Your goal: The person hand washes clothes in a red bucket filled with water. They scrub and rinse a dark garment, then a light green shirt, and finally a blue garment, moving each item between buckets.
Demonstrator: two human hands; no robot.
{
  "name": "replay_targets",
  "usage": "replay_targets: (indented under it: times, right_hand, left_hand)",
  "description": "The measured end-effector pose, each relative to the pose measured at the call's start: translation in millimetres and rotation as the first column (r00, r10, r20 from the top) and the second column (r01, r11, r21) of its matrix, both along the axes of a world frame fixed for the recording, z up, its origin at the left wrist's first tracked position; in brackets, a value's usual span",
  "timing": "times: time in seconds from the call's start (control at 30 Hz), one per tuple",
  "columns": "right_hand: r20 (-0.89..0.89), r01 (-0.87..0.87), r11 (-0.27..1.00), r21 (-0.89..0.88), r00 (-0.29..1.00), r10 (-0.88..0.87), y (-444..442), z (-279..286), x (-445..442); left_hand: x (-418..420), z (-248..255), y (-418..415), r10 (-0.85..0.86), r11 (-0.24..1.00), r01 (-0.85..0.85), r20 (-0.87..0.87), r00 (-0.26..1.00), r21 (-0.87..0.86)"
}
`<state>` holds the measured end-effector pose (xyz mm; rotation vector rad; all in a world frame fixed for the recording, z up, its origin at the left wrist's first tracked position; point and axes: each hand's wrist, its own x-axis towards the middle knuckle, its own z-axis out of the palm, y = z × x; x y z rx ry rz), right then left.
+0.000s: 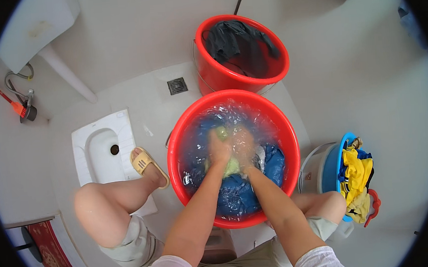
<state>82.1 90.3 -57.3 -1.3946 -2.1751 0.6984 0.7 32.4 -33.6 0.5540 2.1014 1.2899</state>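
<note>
A red plastic bucket [177, 169] stands between my legs, with water and wet laundry inside. Both of my hands are down in the water, blurred by splashes. My left hand [220, 148] is closed around a yellow-green cloth [232, 167], part of which shows above the thumb. Close beside it is my right hand [244, 146]; its fingers are hidden by water and foam, so its grip is unclear. Dark blue fabric [237, 199] bulges up under my wrists and spreads around the bucket. A whitish piece of cloth [261, 158] shows just right of my right hand.
A second red bucket [204, 69] behind holds dark cloth [224, 39] over its rim. To my right, a blue basin [328, 174] carries yellow and blue clothes [356, 175]. A squat toilet [126, 128] and a floor drain [177, 85] lie at left, near my slippered foot [149, 167].
</note>
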Motion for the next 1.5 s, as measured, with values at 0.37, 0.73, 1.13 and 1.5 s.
replay_targets:
  times: [0.37,0.73,1.13,1.5]
  right_hand:
    - [-0.307,-0.176,0.976,-0.131,0.943,0.129,20,229,7]
    - [-0.958,-0.273,0.962,0.009,0.273,0.086,-26,454,-9]
    - [-0.090,-0.275,0.888,0.369,0.940,0.329,-98,180,-11]
    - [-0.209,0.374,0.915,0.149,0.917,-0.341,-20,121,-25]
  left_hand:
    - [-6,61,-9,0.101,0.951,-0.145,0.169,0.980,0.272]
    - [-9,55,-12,-0.545,0.764,0.038,0.612,0.574,0.644]
    - [-12,62,-19,-0.688,0.674,-0.480,0.714,-0.129,0.562]
    - [19,26,-2,-0.215,0.805,-0.543,0.971,0.108,0.239]
